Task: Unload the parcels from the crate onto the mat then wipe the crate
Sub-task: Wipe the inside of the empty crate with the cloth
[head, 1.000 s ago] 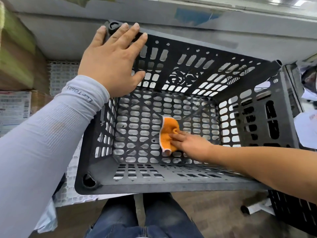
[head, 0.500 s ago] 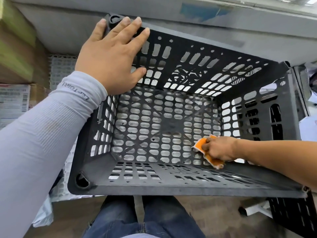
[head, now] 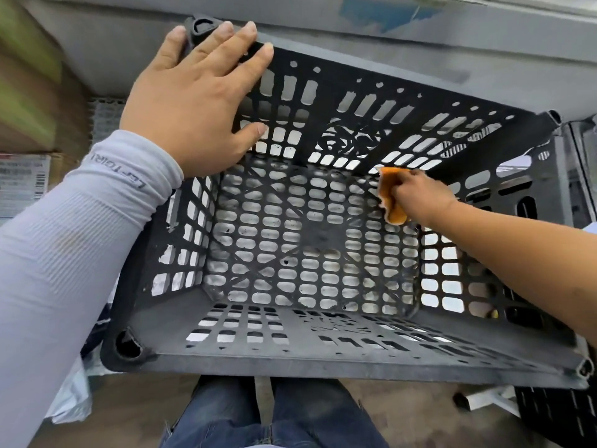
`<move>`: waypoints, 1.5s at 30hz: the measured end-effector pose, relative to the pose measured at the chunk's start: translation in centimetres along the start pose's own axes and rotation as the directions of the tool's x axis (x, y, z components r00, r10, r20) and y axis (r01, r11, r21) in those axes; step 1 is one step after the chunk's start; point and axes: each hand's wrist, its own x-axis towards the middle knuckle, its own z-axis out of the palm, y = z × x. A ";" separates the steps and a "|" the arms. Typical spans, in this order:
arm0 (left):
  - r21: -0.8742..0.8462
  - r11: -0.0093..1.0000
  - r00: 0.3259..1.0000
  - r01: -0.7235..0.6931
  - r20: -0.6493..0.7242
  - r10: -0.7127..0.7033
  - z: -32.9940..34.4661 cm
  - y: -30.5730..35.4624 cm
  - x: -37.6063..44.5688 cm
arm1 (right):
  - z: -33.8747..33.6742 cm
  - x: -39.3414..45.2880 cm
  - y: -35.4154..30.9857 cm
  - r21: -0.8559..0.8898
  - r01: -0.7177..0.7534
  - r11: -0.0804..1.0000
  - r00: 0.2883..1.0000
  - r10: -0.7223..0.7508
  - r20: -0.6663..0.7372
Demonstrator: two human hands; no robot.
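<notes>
Crate (head: 323,347), black perforated plastic, fills most of the view and holds no parcels; it sits tipped toward the wearer, though what carries it is hidden beneath it. Unloading looks done, so the step in hand is the wipe. A moulded rose-like emblem shows on the far wall; no brand lettering there can be read.

Left hand (head: 193,101) lies flat over the far-left corner post and rim, fingers (head: 226,56) straight and slightly spread, thumb down against the inside of the far wall. It steadies the crate, gripping nothing. Grey sleeve (head: 80,221) carries printed lettering near the cuff, upside down to the camera; it seems to read "LETOIRL", not certain.

Right hand (head: 416,195) reaches deep inside to the far-right corner where the floor meets the walls, fingers curled around an orange cloth (head: 389,192) bunched in the grip. Cloth touches the grid at that corner.

Judged next: the hand must drag the cloth back along the floor or up the right wall, with pressure kept on so it does not snag in the slots, while the left hand goes on bracing.

Cardboard box (head: 22,185) at far left bears a shipping label with barcode; print too small to read. Pale bag (head: 69,396) lies low left, possibly an unloaded parcel. Mat is not clearly identifiable.
</notes>
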 end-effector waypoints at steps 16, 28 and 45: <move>-0.023 1.000 1.000 0.003 0.020 -0.002 -0.1 0.0 0.1 | 6.2 -5.5 -4.1 0.361 -0.083 0.929 0.991 0.039 0.126; -0.020 1.000 1.000 0.002 0.024 -0.001 0.0 -0.1 0.1 | 1.6 -2.9 -2.9 0.548 -0.105 0.830 0.994 0.104 0.034; 0.002 1.000 1.000 0.000 0.027 0.000 -0.1 0.0 0.0 | -0.3 -0.6 -19.4 0.610 0.247 0.753 0.953 -0.075 -0.294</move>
